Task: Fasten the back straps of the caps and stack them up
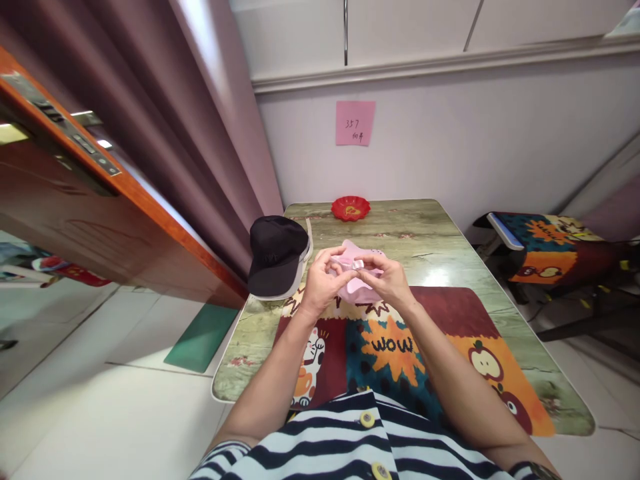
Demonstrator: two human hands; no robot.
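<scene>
Both hands hold a small pink fabric item (356, 288) with a wavy edge in front of me, above the table. My left hand (324, 279) pinches its left side between thumb and fingers. On the right side, my right hand (385, 277) has thumb and index finger closed near a small whitish tab (358, 265) at the item's middle. Small dark marks show on its upper right part. The fingers cover much of it, so its exact kind cannot be made out. Left of my hands rests a black cap (276, 250) over a pale cap, at the table's edge.
A colourful mat (390, 343) with "WOW" lettering covers the near part of the wood-patterned table (415, 233). At the back sits a red scalloped dish (351, 209). An orange-brown door (165, 233) and curtain stand left; a second table (545, 233) is at right.
</scene>
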